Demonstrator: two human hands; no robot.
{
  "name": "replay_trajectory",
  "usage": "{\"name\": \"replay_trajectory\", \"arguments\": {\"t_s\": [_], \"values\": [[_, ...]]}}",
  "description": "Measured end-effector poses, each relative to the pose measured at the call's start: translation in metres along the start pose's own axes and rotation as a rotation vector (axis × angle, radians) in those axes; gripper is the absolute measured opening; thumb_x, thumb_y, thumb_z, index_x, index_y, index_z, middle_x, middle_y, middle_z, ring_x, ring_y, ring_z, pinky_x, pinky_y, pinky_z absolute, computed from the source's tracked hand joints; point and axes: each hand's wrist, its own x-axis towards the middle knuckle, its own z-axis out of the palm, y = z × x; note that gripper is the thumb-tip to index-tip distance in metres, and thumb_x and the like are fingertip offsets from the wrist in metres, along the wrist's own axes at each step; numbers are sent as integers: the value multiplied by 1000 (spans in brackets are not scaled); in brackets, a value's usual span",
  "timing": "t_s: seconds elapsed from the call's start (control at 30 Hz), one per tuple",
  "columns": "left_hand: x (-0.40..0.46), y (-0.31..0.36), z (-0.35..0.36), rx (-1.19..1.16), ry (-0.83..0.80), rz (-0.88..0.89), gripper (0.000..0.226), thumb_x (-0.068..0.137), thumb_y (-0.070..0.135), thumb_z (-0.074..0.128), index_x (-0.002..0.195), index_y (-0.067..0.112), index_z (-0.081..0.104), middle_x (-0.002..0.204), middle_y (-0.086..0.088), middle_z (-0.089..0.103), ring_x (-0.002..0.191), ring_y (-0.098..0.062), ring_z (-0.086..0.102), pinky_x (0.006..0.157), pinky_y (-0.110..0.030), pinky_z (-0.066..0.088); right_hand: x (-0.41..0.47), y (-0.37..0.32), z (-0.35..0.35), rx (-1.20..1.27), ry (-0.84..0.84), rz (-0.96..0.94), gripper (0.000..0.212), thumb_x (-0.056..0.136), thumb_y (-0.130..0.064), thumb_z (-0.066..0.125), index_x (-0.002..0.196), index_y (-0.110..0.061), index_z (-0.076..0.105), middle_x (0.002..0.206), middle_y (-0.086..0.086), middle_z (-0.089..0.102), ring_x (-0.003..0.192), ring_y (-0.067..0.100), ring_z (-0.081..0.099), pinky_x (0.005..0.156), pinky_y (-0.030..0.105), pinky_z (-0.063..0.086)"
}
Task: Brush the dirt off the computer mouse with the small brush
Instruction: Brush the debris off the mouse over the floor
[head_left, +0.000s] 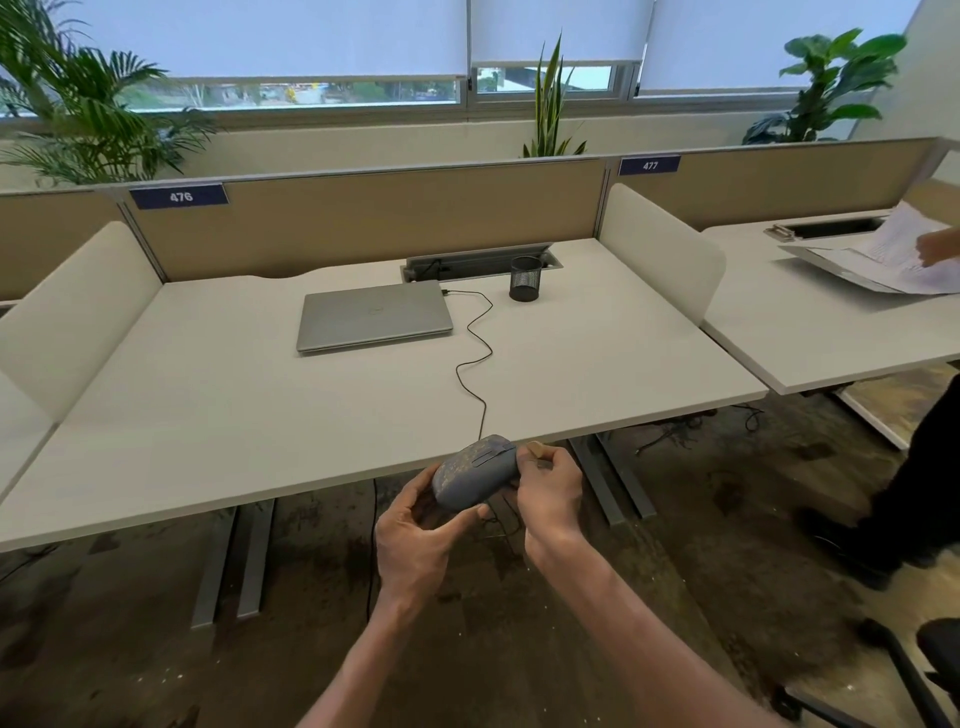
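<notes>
Both hands are busy. Left hand (415, 525) cups the computer mouse (475, 473) from underneath, fingers curled up around its near side and thumb lying along the bottom edge, so it's got a proper hold on it. Right hand (550, 486) is closed around something small at the mouse's right end; a pale tip pokes out above the knuckles (535, 446), probably the small brush, but it's too hidden to say for sure. Forearms come up from the bottom of the view and meet in the middle, wrists bent a bit inward.

Mouse itself is held in the air just off the front edge of the white desk (260, 415), not resting on it. It's a grey-blue body speckled all over with tan, yellowish grime, top side facing up and tilted toward the camera. Its black cable (475, 353) snakes back across the desk to the closed silver laptop (374, 316).

Container-wise, a black mesh pen cup (525, 278) stands upright behind and to the right of the laptop, just in front of the open cable tray (480, 259) set in the desk. Can't see inside the cup from here. On the next desk to the right, another person's hand (935, 249) rests on some papers (893, 260).
</notes>
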Motion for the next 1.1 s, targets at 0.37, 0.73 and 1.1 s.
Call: {"name": "replay_trajectory", "arguments": {"t_s": [0.37,0.73,1.1], "values": [[2,7,-12,-32,-40,0,67,62,24,92,122,34,64,115,23,73,111,-4,70,86,-19,58,-8,-8,-17,-100,-41,-133,5,99,-15,59,96,-19,59,92,3,70,73,11,72,53,14,53],[-1,-2,-19,-67,-64,-22,74,64,18,90,133,16,63,122,-1,73,111,-14,72,87,-34,62,2,-23,-58,-445,102,-429,12,98,-27,60,100,-15,63,83,5,69,78,24,68,64,36,58],[-1,1,-22,-85,-98,-24,76,65,22,89,135,12,61,124,-2,72,112,-15,71,85,-28,62,0,-68,-68,-447,-16,-734,8,95,-29,62,102,-27,60,91,-1,68,77,20,67,62,25,56]]}}
